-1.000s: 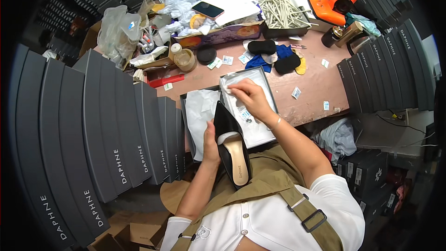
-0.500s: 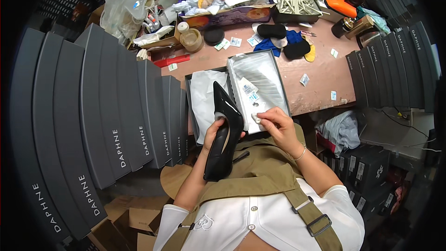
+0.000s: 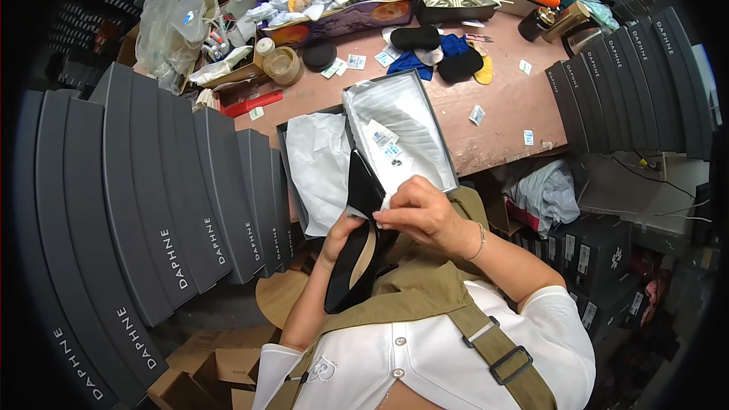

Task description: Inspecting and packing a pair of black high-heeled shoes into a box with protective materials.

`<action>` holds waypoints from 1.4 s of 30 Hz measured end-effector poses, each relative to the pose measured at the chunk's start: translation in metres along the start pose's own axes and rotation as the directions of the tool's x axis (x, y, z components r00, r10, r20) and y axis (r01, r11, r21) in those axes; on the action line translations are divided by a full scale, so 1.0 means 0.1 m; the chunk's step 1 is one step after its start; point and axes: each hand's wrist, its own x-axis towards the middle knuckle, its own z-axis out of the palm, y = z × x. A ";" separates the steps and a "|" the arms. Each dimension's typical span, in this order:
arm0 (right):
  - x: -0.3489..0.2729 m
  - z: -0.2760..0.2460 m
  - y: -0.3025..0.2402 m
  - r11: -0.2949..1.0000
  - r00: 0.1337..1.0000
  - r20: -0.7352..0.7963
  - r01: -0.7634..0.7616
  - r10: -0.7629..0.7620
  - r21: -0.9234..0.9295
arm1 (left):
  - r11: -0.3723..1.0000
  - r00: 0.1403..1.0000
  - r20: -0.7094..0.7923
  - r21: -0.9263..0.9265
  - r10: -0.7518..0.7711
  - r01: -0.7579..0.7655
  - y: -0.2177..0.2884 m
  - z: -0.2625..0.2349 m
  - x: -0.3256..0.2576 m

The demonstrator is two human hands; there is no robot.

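My left hand (image 3: 340,234) grips a black pointed high-heel shoe (image 3: 357,237) by its middle, holding it over my lap with the toe pointing toward the table. My right hand (image 3: 419,209) is pinched on a small white packet (image 3: 386,202) at the shoe's opening. Just beyond the hands, an open dark shoe box (image 3: 442,153) lined with white tissue paper holds a few small white packets (image 3: 384,140). Its lid (image 3: 282,153), also holding white paper, lies beside it on the left.
Stacks of dark grey shoe boxes (image 3: 152,205) curve along the left and stand at the right (image 3: 630,68). The pink worktable (image 3: 509,110) carries black insoles, blue cloth, tape rolls, plastic bags, a phone, a tray of sticks and an orange tool. Cardboard cartons sit below left.
My right hand left the box with a small white packet and came to the shoe's opening. The left hand drew the shoe lower toward my lap.
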 end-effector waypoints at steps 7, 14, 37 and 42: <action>0.40 -0.06 0.30 1.000 0.997 -0.069 -0.025 0.024 -0.005 | 0.993 0.989 0.095 0.048 -0.111 0.107 -0.06 0.06 -0.01; -0.03 -0.13 -0.08 0.990 0.991 0.115 0.077 -0.063 -0.122 | 0.988 0.998 -0.004 0.142 -0.059 0.059 -0.09 -0.10 -0.02; -0.34 -0.05 0.66 0.619 0.676 -0.079 -0.615 0.733 0.488 | 0.774 0.850 -0.097 0.477 0.518 -0.418 0.19 0.39 0.00; -0.07 0.00 0.41 0.828 0.817 -0.174 -0.505 0.550 0.244 | 0.742 0.812 -0.121 0.499 0.572 -0.448 0.03 0.43 -0.01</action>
